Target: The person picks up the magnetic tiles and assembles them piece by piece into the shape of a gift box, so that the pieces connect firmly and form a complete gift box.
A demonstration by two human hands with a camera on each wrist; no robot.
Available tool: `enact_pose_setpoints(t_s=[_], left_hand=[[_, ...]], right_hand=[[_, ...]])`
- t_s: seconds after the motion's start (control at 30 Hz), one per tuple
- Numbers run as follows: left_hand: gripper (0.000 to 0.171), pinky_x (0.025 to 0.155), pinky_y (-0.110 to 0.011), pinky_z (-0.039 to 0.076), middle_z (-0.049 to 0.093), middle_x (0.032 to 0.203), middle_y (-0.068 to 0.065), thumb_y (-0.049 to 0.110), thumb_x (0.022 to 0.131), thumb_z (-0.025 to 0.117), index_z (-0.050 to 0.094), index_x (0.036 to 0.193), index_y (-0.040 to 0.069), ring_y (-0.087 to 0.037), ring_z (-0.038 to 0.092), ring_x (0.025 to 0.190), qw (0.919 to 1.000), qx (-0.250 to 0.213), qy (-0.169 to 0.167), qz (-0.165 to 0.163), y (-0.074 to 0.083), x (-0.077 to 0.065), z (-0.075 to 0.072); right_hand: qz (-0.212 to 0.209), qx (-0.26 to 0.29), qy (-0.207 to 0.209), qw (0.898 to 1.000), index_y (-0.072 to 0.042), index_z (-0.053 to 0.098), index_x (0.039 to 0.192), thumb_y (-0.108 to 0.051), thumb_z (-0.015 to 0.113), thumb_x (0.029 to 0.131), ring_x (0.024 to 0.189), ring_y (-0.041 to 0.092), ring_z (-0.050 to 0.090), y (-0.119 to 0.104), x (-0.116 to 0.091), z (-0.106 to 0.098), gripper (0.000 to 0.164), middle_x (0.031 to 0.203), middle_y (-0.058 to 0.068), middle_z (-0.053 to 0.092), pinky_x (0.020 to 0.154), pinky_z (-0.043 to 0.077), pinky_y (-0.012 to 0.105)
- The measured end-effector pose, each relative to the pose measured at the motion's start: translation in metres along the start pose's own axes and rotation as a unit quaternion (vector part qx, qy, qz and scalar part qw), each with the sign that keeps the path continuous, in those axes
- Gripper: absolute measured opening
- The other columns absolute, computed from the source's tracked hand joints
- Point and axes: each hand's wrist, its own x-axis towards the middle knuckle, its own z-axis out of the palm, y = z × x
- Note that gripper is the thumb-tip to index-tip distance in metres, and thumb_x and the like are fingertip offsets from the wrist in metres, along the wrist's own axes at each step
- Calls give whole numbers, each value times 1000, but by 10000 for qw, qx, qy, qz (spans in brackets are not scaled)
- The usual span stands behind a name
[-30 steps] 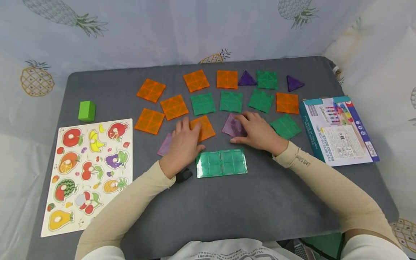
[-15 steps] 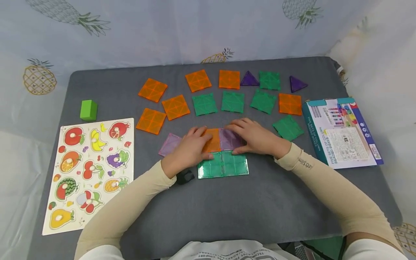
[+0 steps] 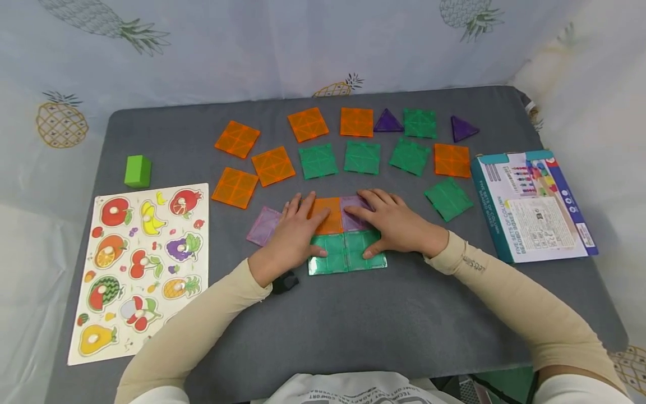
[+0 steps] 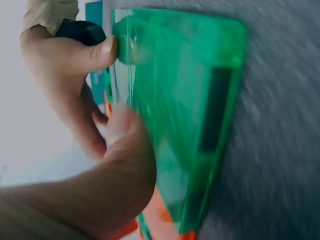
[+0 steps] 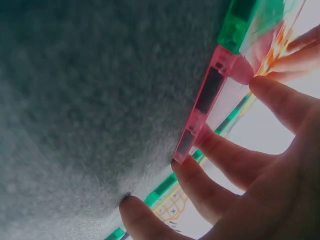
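Observation:
Two transparent green square tiles (image 3: 331,262) lie edge to edge before the person. Against their far edge sit an orange square tile (image 3: 330,216) and a light purple tile (image 3: 350,221), side by side. The left hand (image 3: 291,233) spreads over the orange tile's left side, its thumb on the left green tile. With fairly straight fingers, the right hand (image 3: 401,224) touches the purple tile; its thumb is on the right green tile. In the right wrist view, fingertips (image 5: 186,167) reach the pinkish tile's edge (image 5: 207,90). Another light purple tile (image 3: 262,225) is partly behind the left hand.
Several loose orange tiles (image 3: 272,165) and green tiles (image 3: 361,157) lie farther back, with two dark purple triangles (image 3: 388,122). A fruit puzzle board (image 3: 146,269) and green block (image 3: 138,171) are at left. A printed box (image 3: 535,207) lies at right.
The orange and light purple tiles have been drawn together and toward the person, meeting the green pair. Both hands came inward, then their thumbs moved onto the green tiles.

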Motion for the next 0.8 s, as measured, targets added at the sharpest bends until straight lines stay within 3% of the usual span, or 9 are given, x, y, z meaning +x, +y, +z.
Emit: enact_pose_setpoints(t_s=[0.13, 0.23, 0.33, 0.43, 0.57, 0.67, 0.8], left_hand=[[83, 102, -58, 37, 39, 141, -22, 40, 71, 83, 49, 140, 11, -44, 35, 129, 9956, 226, 673, -618, -9, -16, -7], [78, 90, -56, 43, 44, 132, -23, 36, 71, 84, 51, 136, 9, -44, 42, 117, 9906, 252, 833, -1052, -20, -31, -10], [74, 89, -57, 44, 43, 132, -25, 30, 74, 83, 51, 136, 7, -45, 42, 114, 9901, 94, 757, -1174, -30, -39, -10], [71, 95, -57, 44, 39, 136, -25, 21, 75, 82, 49, 137, 8, -44, 38, 117, 9925, -159, 677, -1010, -35, -39, -10], [70, 103, -55, 39, 43, 138, -24, 9, 73, 82, 52, 136, 9, -42, 40, 119, 9949, -434, 739, -540, -40, -31, -14], [66, 103, -54, 35, 49, 134, -24, 3, 72, 80, 56, 132, 8, -42, 44, 117, 9954, -433, 829, -211, -45, -22, -19], [64, 109, -53, 31, 52, 132, -25, -3, 69, 75, 56, 131, 4, -43, 45, 120, 9972, -201, 707, 165, -51, -12, -26]], right_hand=[[55, -1, -18, 10000, -27, 30, 152, -64, 73, 67, 143, 36, 18, 4, 4, -1, 102, 157, 14, 20, 107, 23, 66], [140, 15, -46, 9999, -27, 29, 152, -63, 74, 67, 143, 37, 17, 7, 8, -4, 103, 158, 14, 19, 107, 23, 67], [197, 47, -45, 9998, -27, 29, 152, -61, 76, 67, 143, 38, 16, 11, 13, -8, 103, 158, 14, 18, 107, 23, 68], [264, 94, -70, 9996, -27, 28, 152, -60, 76, 68, 144, 39, 15, 14, 15, -10, 103, 158, 13, 17, 107, 22, 68], [321, 184, -105, 9993, -27, 26, 153, -59, 75, 69, 145, 38, 12, 15, 14, -9, 102, 159, 13, 15, 108, 20, 68], [288, 229, -97, 9993, -27, 26, 153, -59, 75, 70, 145, 39, 11, 15, 14, -9, 101, 159, 13, 14, 109, 19, 67], [225, 213, -91, 9995, -26, 27, 153, -58, 76, 70, 145, 39, 11, 13, 14, -11, 101, 159, 13, 15, 109, 18, 67]])
